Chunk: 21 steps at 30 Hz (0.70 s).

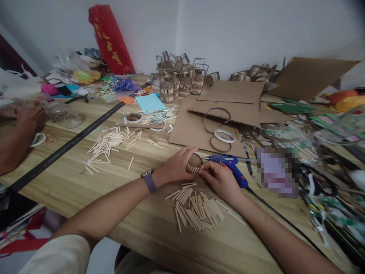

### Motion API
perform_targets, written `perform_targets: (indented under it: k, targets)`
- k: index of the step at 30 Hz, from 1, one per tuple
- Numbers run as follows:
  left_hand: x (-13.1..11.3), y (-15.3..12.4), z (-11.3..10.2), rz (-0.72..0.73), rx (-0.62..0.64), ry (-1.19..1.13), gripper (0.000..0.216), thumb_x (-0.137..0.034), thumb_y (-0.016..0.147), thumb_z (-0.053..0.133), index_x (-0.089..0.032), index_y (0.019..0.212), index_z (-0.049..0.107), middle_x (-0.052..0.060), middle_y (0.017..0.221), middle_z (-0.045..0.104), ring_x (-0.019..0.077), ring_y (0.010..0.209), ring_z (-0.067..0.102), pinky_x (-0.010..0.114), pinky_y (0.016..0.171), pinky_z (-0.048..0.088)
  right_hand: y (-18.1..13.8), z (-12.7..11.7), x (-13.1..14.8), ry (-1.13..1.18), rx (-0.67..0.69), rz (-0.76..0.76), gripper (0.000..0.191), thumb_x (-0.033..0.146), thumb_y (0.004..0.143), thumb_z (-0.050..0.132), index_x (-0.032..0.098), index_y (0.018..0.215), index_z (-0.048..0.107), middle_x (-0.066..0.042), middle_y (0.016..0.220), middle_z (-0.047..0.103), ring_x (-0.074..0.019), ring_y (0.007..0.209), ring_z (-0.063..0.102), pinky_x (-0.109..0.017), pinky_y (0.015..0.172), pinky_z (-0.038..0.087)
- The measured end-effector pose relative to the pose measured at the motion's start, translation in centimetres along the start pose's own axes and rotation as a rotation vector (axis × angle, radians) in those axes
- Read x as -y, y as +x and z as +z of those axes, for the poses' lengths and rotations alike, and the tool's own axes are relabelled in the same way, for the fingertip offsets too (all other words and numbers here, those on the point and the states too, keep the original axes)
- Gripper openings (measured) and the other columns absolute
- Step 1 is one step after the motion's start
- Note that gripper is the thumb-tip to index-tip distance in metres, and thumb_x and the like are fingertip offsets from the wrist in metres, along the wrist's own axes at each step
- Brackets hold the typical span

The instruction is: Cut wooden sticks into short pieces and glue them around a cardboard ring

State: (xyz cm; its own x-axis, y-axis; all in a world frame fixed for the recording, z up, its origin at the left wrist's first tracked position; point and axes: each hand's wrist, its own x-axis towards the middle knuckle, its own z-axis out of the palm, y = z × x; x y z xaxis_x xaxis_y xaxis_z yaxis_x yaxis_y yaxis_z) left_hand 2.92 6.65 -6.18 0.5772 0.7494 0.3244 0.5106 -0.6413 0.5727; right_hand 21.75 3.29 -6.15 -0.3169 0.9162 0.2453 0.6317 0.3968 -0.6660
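My left hand (177,166) is wrapped around a small round cardboard box (194,160), whose side carries a row of short wooden sticks. At its right edge, the fingertips of my right hand (224,182) pinch a short wooden stick (200,169) against the wall. Just below both hands lies a pile of loose wooden sticks (196,209). A blue hot glue gun (232,167) rests behind my right hand, its cord running toward the front right.
A second stick pile (107,144) lies left. Behind are cardboard sheets (182,121), a tape roll (224,136), a bowl of brown balls (134,117) and several stick-covered baskets (167,91). Another person's hand (27,116) is far left. Clutter (336,205) covers the right side.
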Motion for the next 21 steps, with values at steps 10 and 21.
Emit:
perform_targets:
  k: [10,21]
  targets:
    - [0.27,0.01,0.25,0.017,-0.018,-0.001,0.079,-0.024,0.066,0.068,-0.007,0.136,0.035,0.019,0.134,0.046,0.0278,0.128,0.042,0.041,0.107,0.037,-0.19,0.22,0.37,0.003,-0.023,-0.07,0.011,0.022,0.085,0.054,0.021,0.074,0.056,-0.002,0.069,0.064,-0.017,0.063,0.057,-0.026,0.059,0.043]
    - [0.43,-0.09,0.18,0.008,0.006,-0.029,0.084,-0.024,0.065,0.073,-0.012,0.138,0.033,0.018,0.136,0.043,0.0287,0.129,0.04,0.044,0.107,0.036,-0.11,0.15,0.19,-0.026,-0.019,-0.089,0.007,0.019,0.084,0.054,0.021,0.078,0.056,-0.001,0.069,0.063,-0.0174,0.063,0.058,-0.027,0.058,0.044]
